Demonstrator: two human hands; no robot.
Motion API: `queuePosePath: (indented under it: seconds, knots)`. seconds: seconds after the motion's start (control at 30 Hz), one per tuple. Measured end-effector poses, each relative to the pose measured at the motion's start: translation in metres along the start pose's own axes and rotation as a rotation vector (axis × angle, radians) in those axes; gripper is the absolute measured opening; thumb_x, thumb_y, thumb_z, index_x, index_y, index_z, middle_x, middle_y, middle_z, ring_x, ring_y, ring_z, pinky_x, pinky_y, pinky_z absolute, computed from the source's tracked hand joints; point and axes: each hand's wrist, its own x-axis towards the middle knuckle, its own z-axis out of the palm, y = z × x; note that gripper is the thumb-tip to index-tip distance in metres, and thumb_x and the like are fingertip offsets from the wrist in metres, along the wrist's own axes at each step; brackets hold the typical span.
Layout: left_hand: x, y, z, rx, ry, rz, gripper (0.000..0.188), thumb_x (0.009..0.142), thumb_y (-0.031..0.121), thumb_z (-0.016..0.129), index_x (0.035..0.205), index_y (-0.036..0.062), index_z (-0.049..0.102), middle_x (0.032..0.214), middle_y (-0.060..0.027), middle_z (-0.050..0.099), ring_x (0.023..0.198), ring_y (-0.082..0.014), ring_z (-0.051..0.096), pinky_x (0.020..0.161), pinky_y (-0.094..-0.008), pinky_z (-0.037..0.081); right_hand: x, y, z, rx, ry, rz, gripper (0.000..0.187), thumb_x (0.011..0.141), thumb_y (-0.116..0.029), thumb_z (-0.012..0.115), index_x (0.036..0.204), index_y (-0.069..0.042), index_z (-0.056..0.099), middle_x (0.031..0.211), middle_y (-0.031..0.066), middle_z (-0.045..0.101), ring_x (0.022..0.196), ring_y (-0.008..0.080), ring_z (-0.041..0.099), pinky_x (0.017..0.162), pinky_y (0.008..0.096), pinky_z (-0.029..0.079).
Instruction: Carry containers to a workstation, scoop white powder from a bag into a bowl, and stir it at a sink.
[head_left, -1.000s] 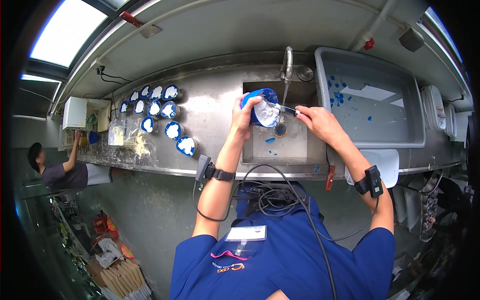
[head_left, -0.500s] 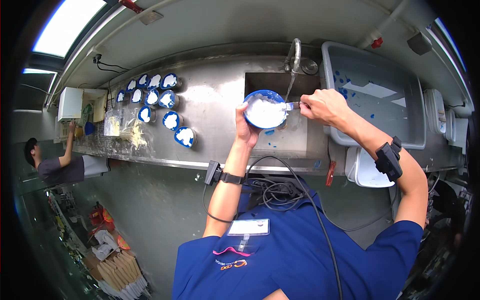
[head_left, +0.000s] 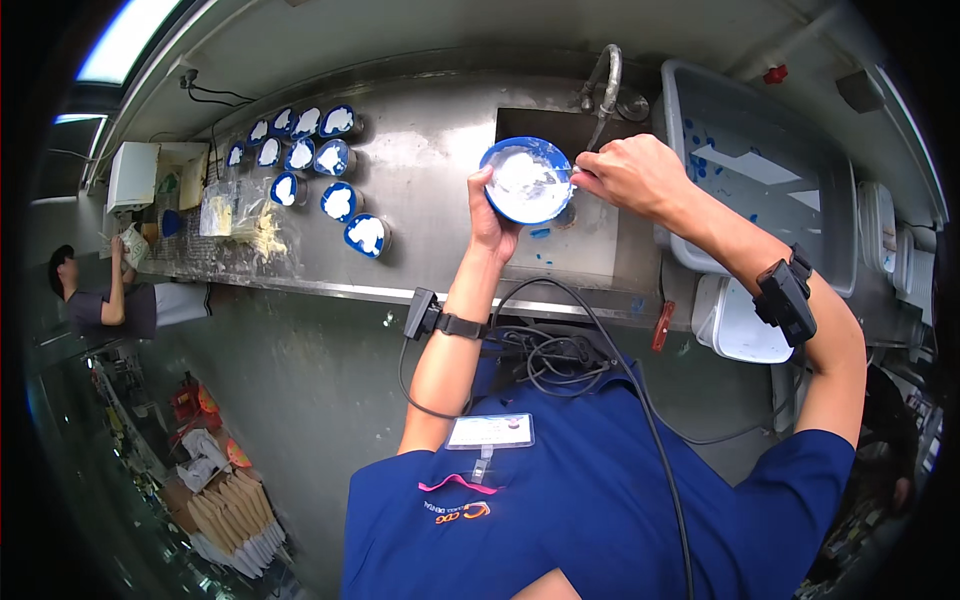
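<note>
My left hand (head_left: 488, 218) is wrapped around a blue mixing bowl (head_left: 545, 149), tilted so its inside shows. White creamy paste (head_left: 520, 178), like wet plaster, coats much of the inside. Closed in a grip at the bowl's right edge, my right hand (head_left: 632, 177) holds a spatula (head_left: 562, 188). Its blade reaches into the paste; the fingers cover most of its handle. Both hands are above the steel sink (head_left: 590, 235), just in front of the curved tap (head_left: 612, 75).
Several blue-rimmed cups (head_left: 341, 201) topped with white paste stand left on the steel counter (head_left: 420, 170). A large grey tub (head_left: 850, 240) sits right of the sink, white containers (head_left: 745, 330) below it. At far left, a co-worker (head_left: 115, 300) stands by a white box (head_left: 133, 178).
The spatula has moved deeper into the bowl, and the paste looks more spread out. My right hand is closer to the rim. The co-worker now handles a pale object.
</note>
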Motion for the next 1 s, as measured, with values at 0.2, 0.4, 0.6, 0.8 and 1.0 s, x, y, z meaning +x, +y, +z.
queuePosePath:
  seconds: [0.2,0.4,0.6,0.8,1.0]
  knots:
    - [-0.011,-0.007,-0.002,0.029,-0.001,-0.003,0.07,0.083,0.055,0.057,0.133,0.0059,0.052,0.126,-0.0115,0.063,0.116,-0.0243,0.063,0.096,-0.0415,0.054,0.018,0.016,-0.01,-0.056,-0.019,-0.061,0.033,0.091,-0.042,0.064,0.09,-0.011,0.072,0.07,0.0087,0.069,0.065,0.0298,0.068,0.06,0.0407,0.054]
    - [-0.014,0.003,0.001,0.023,-0.012,0.018,0.066,0.085,0.051,0.057,0.134,0.0069,0.053,0.128,-0.0116,0.063,0.118,-0.0269,0.061,0.102,-0.0441,0.05,0.004,0.002,-0.007,-0.017,-0.145,-0.107,0.031,0.091,-0.043,0.064,0.09,-0.013,0.072,0.07,0.0103,0.069,0.066,0.0307,0.068,0.06,0.0409,0.054]
    - [-0.014,0.001,0.0,-0.029,-0.017,0.004,0.067,0.085,0.052,0.058,0.134,0.0068,0.052,0.128,-0.0114,0.062,0.117,-0.0268,0.062,0.101,-0.045,0.05,0.009,0.013,-0.005,-0.021,-0.012,-0.055,0.032,0.092,-0.043,0.062,0.092,-0.013,0.073,0.069,0.01,0.069,0.065,0.0306,0.068,0.059,0.0408,0.054]
    - [-0.011,0.002,-0.009,-0.01,0.036,0.072,0.072,0.084,0.054,0.057,0.138,0.0062,0.05,0.131,-0.0127,0.061,0.119,-0.0298,0.061,0.102,-0.0466,0.05,0.005,-0.009,-0.007,-0.042,-0.079,-0.165,0.032,0.092,-0.045,0.062,0.088,-0.014,0.07,0.066,0.0071,0.066,0.063,0.0283,0.067,0.06,0.0396,0.053]
    - [-0.011,0.018,-0.001,-0.01,-0.018,0.009,0.072,0.085,0.055,0.056,0.139,0.0076,0.049,0.133,-0.0128,0.06,0.12,-0.0295,0.06,0.101,-0.0488,0.05,0.016,0.015,0.001,-0.064,0.092,-0.12,0.031,0.092,-0.044,0.062,0.086,-0.014,0.067,0.063,0.0051,0.063,0.06,0.0265,0.065,0.06,0.0393,0.05]
